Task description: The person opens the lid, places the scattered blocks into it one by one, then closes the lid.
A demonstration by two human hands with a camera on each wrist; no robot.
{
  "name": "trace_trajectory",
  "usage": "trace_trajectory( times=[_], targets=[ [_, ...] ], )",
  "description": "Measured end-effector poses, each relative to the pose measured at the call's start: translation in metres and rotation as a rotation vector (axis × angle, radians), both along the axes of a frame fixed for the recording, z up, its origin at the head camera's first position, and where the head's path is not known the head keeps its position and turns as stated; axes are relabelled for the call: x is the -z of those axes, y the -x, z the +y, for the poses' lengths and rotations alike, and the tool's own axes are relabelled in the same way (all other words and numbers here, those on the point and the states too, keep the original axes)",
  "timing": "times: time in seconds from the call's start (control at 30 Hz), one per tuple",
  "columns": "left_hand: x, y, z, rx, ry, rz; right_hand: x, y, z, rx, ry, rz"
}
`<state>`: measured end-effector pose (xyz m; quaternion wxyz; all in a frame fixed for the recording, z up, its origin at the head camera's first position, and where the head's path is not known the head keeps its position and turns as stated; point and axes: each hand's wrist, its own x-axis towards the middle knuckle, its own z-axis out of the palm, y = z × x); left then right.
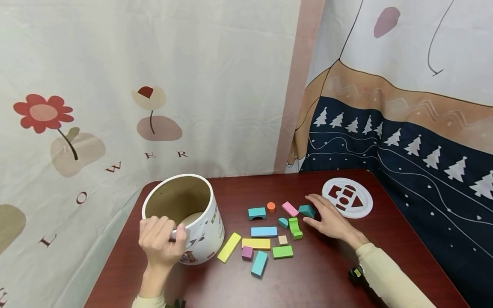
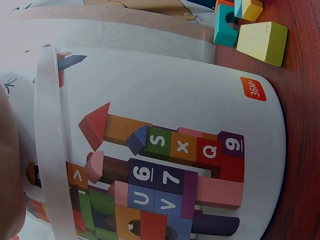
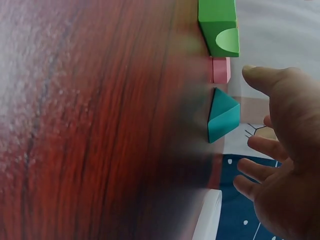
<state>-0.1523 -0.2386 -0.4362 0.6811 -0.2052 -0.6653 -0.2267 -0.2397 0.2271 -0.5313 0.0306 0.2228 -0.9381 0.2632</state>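
A white bucket (image 1: 211,239) printed with pictures of blocks stands tilted on the left of the table. My left hand (image 1: 161,239) grips it at the near rim, by its white handle strap (image 2: 50,140). Over on the right, my right hand (image 1: 329,218) reaches with fingers apart beside a teal triangular block (image 1: 307,210). Nothing lies between thumb and fingers in the right wrist view, where the green notched block (image 3: 217,20) and a pink block (image 3: 221,70) appear near the thumb. Whether a fingertip touches the teal block cannot be told.
Several loose wooden blocks lie mid-table, among them a yellow bar (image 1: 229,247), a blue bar (image 1: 264,232), a teal arch (image 1: 256,213) and an orange cylinder (image 1: 271,207). A white lid (image 1: 363,204) with shaped holes lies at the back right. Printed curtains (image 1: 231,85) hang behind the table.
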Motion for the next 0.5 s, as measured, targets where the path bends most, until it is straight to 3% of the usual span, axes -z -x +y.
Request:
trace_trajectory(
  times=[0.5],
  targets=[
    [0.001,0.000,-0.001,-0.002,0.008,0.000,0.010,0.011,-0.004,-0.002,-0.040,0.044]
  ],
)
